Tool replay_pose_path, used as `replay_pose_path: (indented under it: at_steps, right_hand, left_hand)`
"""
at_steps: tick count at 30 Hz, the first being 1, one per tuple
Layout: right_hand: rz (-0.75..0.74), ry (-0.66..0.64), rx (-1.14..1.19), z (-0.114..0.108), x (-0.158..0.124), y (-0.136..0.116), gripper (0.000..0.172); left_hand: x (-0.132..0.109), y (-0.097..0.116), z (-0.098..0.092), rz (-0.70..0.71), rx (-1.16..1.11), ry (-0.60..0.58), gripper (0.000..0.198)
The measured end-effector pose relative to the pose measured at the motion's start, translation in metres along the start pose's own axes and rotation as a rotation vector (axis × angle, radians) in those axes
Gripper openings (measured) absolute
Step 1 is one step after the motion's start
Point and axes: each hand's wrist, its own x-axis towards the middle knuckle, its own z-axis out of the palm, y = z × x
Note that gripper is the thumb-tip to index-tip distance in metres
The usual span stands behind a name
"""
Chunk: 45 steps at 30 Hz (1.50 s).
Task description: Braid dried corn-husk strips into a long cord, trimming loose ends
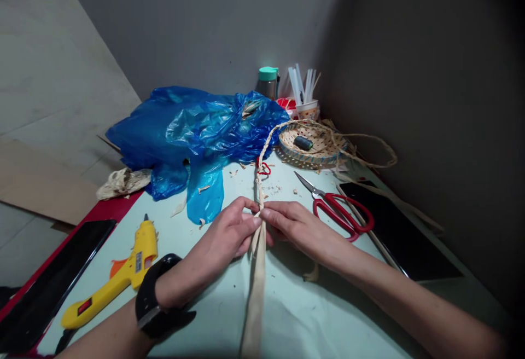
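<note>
A pale braided cord runs from the woven basket down to my fingers, where it passes into loose flat fibre strips hanging toward me. My left hand pinches the braid's lower end from the left, thumb and index finger closed on it. From the right, my right hand pinches the same spot, its fingertips close to the left ones. A red string is at the braid just beyond my hands. The fingers partly hide the point where the strips cross.
Red-handled scissors lie right, beside a black tablet-like slab. A yellow glue gun lies left. Behind are a crumpled blue plastic bag, a woven basket holding a thread spool, a cup of glue sticks and a bottle.
</note>
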Motion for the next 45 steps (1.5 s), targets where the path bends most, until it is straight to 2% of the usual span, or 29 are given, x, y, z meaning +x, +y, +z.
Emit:
replay_pose_path:
  at_steps: [5,8,10,12,15,17,18,21,22,23,26,28,34,37,40,42,45]
  right_hand:
    - [-0.012,0.089,-0.086,-0.002,0.001,0.005,0.037]
    - [-0.041,0.068,0.003,-0.001,0.001,0.008,0.038]
    - [-0.034,0.044,0.132,-0.001,0.001,0.007,0.035]
    - [0.041,0.002,0.32,0.0,0.0,0.006,0.028]
    - [0.159,-0.05,0.515,0.0,0.0,0.005,0.025]
    - [0.165,-0.055,0.513,0.0,0.0,0.005,0.025]
    - [0.152,-0.061,0.5,0.0,0.0,0.004,0.026]
    - [0.108,-0.068,0.497,-0.001,-0.002,0.002,0.027]
    - [0.098,-0.074,0.499,-0.001,-0.003,0.001,0.027]
    - [0.091,-0.083,0.501,-0.001,-0.004,0.0,0.028]
    - [0.075,-0.139,0.517,-0.002,-0.004,-0.002,0.027]
    - [0.065,-0.167,0.493,-0.004,-0.004,-0.002,0.024]
    - [0.008,-0.19,0.123,-0.01,-0.005,-0.006,0.027]
    - [-0.015,-0.083,-0.168,-0.008,-0.01,-0.009,0.026]
    - [0.001,0.044,-0.454,-0.004,-0.015,-0.011,0.015]
    - [0.009,0.032,-0.538,-0.003,-0.017,-0.012,0.011]
    - [0.014,-0.021,-0.565,-0.007,-0.017,-0.013,0.015]
  left_hand:
    - [-0.008,0.01,-0.004,0.213,0.663,0.235,0.022]
    - [-0.011,0.009,-0.002,0.399,0.909,0.29,0.024]
    - [-0.013,0.003,0.002,0.566,1.036,0.239,0.023]
    - [-0.016,-0.005,0.007,0.703,1.162,0.144,0.022]
    - [-0.02,-0.01,0.012,0.771,1.242,0.019,0.019]
    - [-0.021,-0.007,0.012,0.746,1.123,0.006,0.02]
    - [-0.02,-0.004,0.01,0.716,1.023,0.069,0.022]
    - [-0.012,0.005,0.003,0.518,0.653,0.413,0.021]
    - [-0.008,0.006,0.0,0.426,0.509,0.458,0.014]
    - [-0.003,0.007,-0.001,0.334,0.341,0.419,0.008]
    - [0.008,0.002,-0.003,0.088,-0.171,0.065,0.017]
    - [0.011,-0.003,-0.001,-0.013,-0.366,-0.077,0.02]
    - [0.011,-0.01,-0.004,-0.155,-0.461,-0.149,0.02]
    - [0.008,-0.008,-0.004,-0.204,-0.466,-0.142,0.019]
    - [0.006,-0.008,-0.001,-0.16,-0.406,-0.071,0.018]
    - [0.005,-0.009,0.001,-0.096,-0.305,-0.021,0.017]
    - [0.006,-0.012,0.003,-0.056,-0.201,0.014,0.018]
